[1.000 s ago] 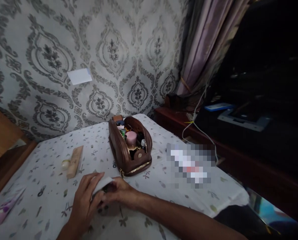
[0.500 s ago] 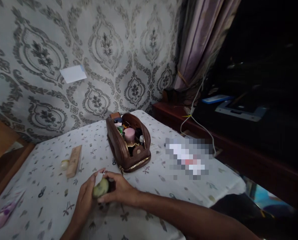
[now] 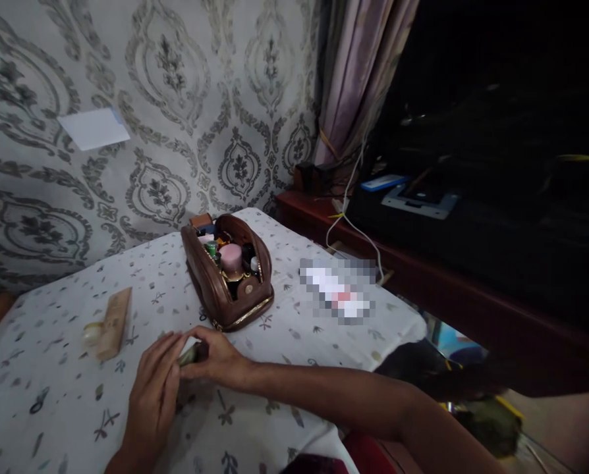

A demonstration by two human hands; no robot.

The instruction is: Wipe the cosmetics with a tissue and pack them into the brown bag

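A small round greenish jar [image 3: 192, 355] with a whitish part on its upper side is between my hands, above the front of the table. My right hand [image 3: 218, 355] curls its thumb and fingers around the jar's right side. My left hand [image 3: 156, 378] presses against its left side with the fingers together, hiding much of it. Just beyond stands an unzipped brown toiletry bag [image 3: 228, 309] holding a pink-lidded jar [image 3: 231, 259] and several small bottles. To the left lie a beige tube [image 3: 114, 322] and a small pale jar with a yellowish rim [image 3: 92, 334].
The table has a white printed cloth [image 3: 255, 415]. A pixelated white and red item [image 3: 338, 293] lies right of the bag. A white cable [image 3: 356, 224] hangs by the dark red cabinet [image 3: 314, 220]. Patterned wallpaper backs the table, with a white paper [image 3: 94, 128] on it.
The view has turned right, so everything sits further left. The jar has tilted between my hands: its round greenish face showed before, and now mostly an edge does. My left hand covers more of it.
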